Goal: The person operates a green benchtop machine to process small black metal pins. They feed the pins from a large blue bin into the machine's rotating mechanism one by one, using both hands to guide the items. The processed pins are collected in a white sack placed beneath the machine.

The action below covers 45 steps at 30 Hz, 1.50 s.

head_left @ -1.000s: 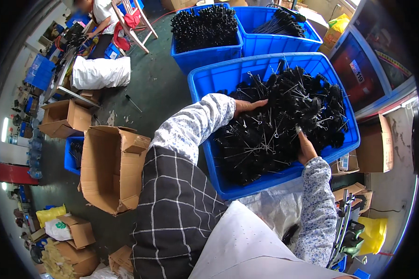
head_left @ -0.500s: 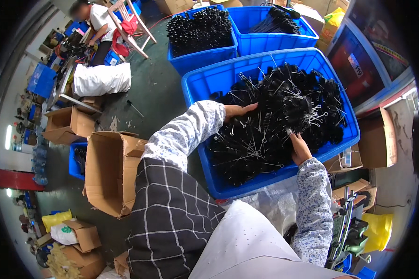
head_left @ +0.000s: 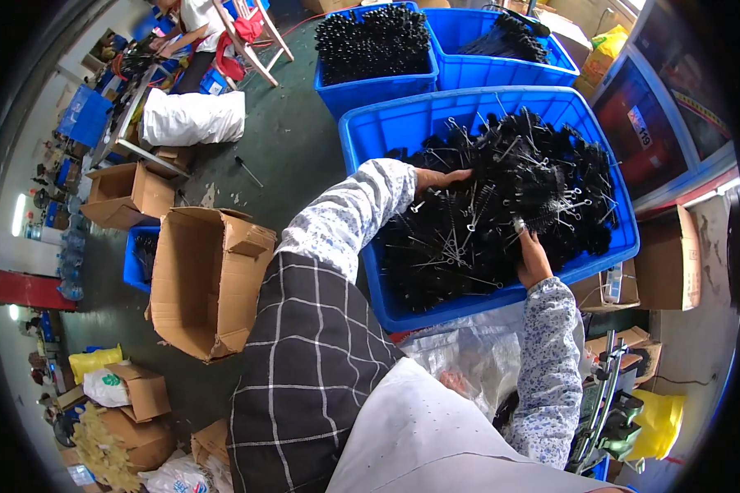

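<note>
A large blue bin [head_left: 489,316] in front of me is heaped with black bristle brushes [head_left: 469,205] on twisted wire stems, many ending in small loops. My left hand [head_left: 442,178] reaches into the heap on its left side. One digit stretches right across the brushes, while the others are hidden. Lower on the right, my right hand [head_left: 534,256] is sunk into the same heap; its thumb presses on brushes, and bristles cover its other fingertips. Between the hands lies a dense cluster of brushes [head_left: 543,193] with loops pointing right.
Two more blue bins, one with upright black brushes [head_left: 372,45], stand behind. Left of me is an open cardboard box [head_left: 189,283]. A white sack [head_left: 193,117] and a person [head_left: 199,37] beside a chair are at far left. Clear plastic sheeting [head_left: 469,353] lies before the bin.
The whole view has shifted, so the bin sits slightly farther right. Both hands remain among the brushes, with the left a little nearer the cluster.
</note>
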{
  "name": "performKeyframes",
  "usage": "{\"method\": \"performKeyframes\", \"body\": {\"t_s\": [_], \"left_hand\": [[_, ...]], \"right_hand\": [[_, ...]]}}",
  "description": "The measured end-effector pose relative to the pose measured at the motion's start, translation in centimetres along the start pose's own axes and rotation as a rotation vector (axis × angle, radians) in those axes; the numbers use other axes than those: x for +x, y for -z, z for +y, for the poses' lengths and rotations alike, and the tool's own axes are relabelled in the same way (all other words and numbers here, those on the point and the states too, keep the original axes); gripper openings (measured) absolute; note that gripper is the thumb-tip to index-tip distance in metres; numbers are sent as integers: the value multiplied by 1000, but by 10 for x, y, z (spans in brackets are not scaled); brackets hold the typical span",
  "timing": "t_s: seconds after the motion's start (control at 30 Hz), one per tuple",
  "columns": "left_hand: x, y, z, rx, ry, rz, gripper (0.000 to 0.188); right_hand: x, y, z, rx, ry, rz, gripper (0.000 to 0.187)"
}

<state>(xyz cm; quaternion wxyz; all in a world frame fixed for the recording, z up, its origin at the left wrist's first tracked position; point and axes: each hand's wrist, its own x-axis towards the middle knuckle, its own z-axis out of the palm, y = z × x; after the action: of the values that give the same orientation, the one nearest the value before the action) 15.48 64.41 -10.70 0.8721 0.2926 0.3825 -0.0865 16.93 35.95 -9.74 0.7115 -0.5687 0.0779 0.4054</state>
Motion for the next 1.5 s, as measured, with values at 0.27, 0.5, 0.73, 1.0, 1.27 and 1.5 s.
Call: {"method": "performKeyframes", "body": {"t_s": [0.27,0.5,0.73,1.0,1.27,1.5], "left_hand": [[-5,6,5,20,-17,21,73],[-4,15,27,93,-46,37,74],[-12,18,42,137,-81,73,74],[-7,-2,35,140,-106,36,75],[-14,-7,42,312,-148,36,76],[-13,-15,37,382,-176,37,76]], "right_hand": [[-18,-15,-9,-8,73,-41,54],[-19,-21,-20,-228,84,105,38],[-49,-52,-52,-293,111,84,36],[-55,-49,-46,-75,195,21,32],[-63,-49,-51,-134,221,53,41],[-42,-21,-39,-167,438,-108,38]]}}
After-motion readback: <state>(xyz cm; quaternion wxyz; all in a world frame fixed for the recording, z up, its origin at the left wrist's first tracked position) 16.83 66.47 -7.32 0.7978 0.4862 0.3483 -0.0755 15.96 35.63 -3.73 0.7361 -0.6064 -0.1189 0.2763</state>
